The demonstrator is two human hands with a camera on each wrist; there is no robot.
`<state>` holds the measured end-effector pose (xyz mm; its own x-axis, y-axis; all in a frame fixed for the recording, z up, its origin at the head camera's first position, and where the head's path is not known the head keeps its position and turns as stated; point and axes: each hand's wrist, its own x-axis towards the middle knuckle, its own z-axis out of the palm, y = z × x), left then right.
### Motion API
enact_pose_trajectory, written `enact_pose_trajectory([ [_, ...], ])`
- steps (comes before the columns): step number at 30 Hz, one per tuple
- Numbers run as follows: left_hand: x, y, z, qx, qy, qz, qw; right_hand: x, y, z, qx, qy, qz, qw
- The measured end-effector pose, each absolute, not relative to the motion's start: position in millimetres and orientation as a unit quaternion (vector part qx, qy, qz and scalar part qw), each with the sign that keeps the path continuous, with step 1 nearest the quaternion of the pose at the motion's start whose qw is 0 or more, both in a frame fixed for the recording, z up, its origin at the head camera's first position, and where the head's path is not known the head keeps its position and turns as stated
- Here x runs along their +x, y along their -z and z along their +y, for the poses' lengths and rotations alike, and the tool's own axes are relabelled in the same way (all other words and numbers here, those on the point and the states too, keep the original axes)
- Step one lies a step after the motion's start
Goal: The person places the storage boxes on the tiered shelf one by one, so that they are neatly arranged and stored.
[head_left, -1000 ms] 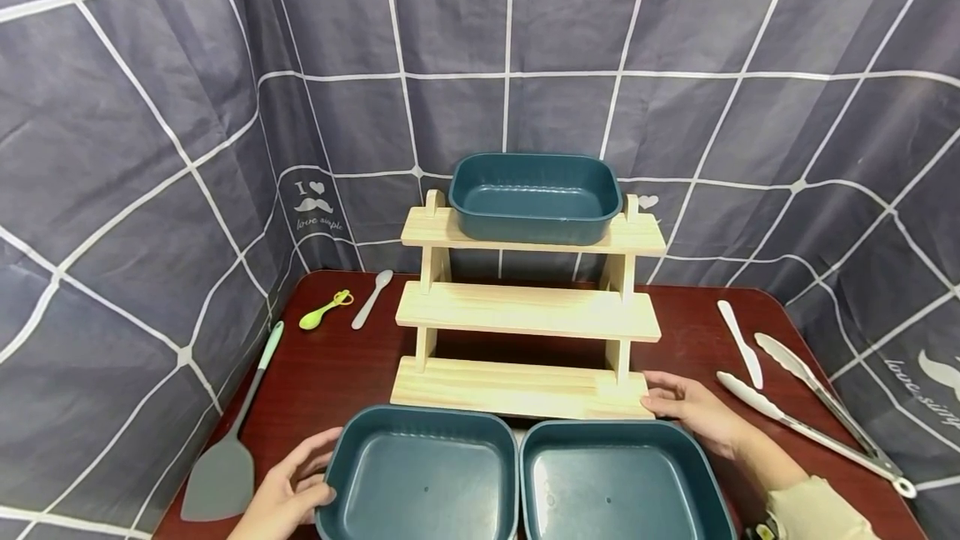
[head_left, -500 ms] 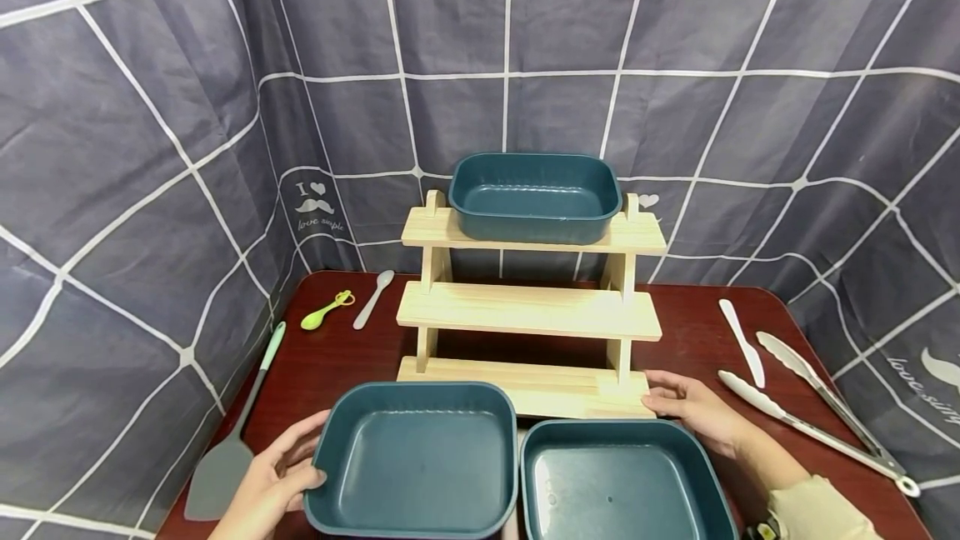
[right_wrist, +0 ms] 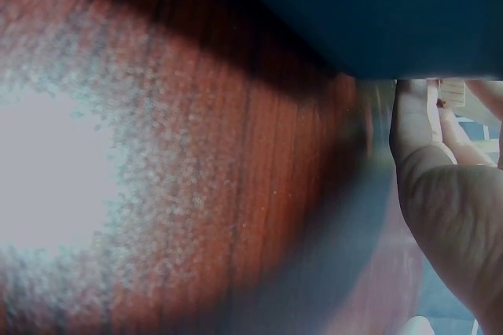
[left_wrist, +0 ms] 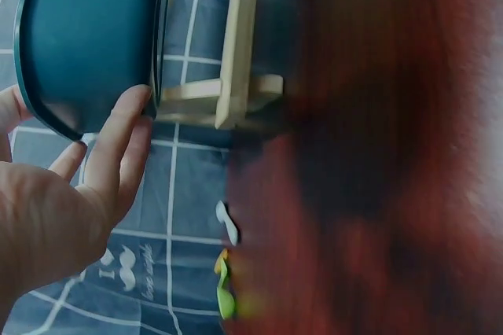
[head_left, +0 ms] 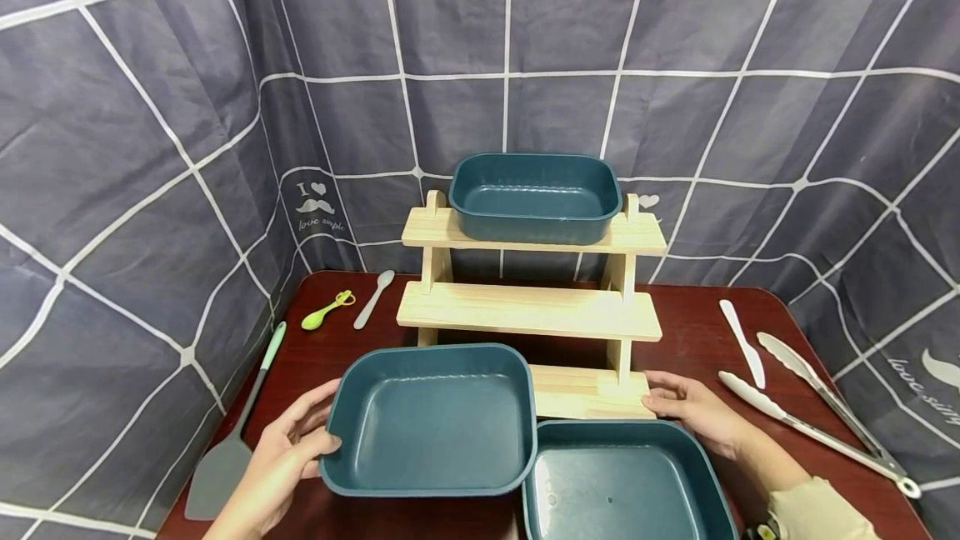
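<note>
Well, nearest is the front bin (head_left: pixel 609 482), cut by the bottom edge right of centre. Just up and left of it, the left hand (head_left: pixel 281 448) has its grip on the left side of the held bin (head_left: pixel 429 427), which hides part of the lowest step. The right hand (head_left: pixel 701 411), its grip narrow, pinches that step's right end on the wooden rack (head_left: pixel 528 308) at centre. Farthest, on the top step, sits the upper bin (head_left: pixel 536 227).
</note>
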<state>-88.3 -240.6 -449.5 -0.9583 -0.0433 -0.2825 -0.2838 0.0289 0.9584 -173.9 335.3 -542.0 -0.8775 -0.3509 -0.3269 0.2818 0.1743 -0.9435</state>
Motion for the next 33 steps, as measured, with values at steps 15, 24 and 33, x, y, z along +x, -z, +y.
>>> enact_pose_trajectory([
  [15, -130.1, 430.1, -197.4, -0.035, -0.711, 0.698, 0.07, -172.0, 542.4, 335.1, -0.027, 0.645, 0.724, 0.243],
  [24, -160.6, 421.3, -174.1, -0.025, -0.714, 0.697, 0.06, -171.7, 541.7, 336.0, -0.03, 0.647, 0.719, 0.25],
  [33, -192.3, 415.3, -156.8, -0.025, -0.706, 0.706, 0.056, -172.5, 540.6, 336.1, -0.029, 0.638, 0.729, 0.247],
])
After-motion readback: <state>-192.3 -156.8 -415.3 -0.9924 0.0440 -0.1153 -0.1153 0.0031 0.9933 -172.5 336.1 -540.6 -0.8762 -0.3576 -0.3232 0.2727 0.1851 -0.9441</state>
